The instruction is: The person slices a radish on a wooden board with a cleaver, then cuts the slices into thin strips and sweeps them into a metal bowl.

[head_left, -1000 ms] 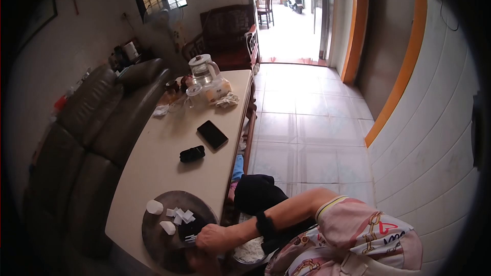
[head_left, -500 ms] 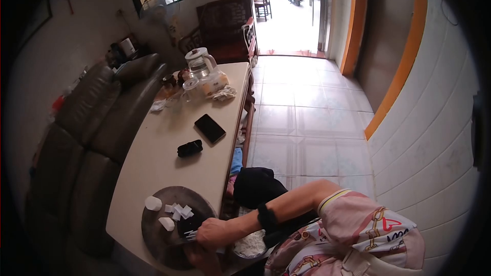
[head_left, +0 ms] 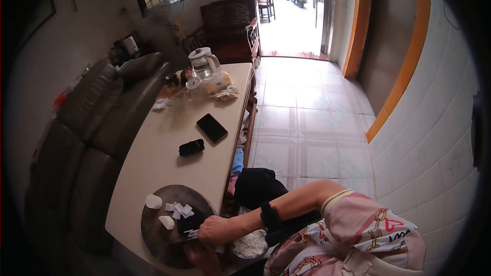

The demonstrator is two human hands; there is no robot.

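A round dark chopping board (head_left: 153, 243) lies at the near end of the table. My right hand (head_left: 215, 230), with a black band at the wrist, is closed at the board's right side on what looks like a knife; its dark blade (head_left: 190, 223) shows beside the fingers. Thin white strips (head_left: 191, 233) lie against the blade. My left hand (head_left: 202, 256) is just below, in shadow, its fingers mostly hidden. Cut white pieces (head_left: 179, 209) and two larger white chunks, one at the rim (head_left: 153, 202) and one nearer the middle (head_left: 166, 222), rest on the board.
A bowl of white shreds (head_left: 250, 244) stands beneath my right forearm. Further along the table (head_left: 153, 166) are a black case (head_left: 191, 147), a phone (head_left: 212, 128), a glass kettle (head_left: 202, 61) and crumpled tissue (head_left: 226, 93). A brown sofa (head_left: 102, 117) runs along the left.
The view has shifted very slightly. Both hands and the white pieces stay in nearly the same places on the board.
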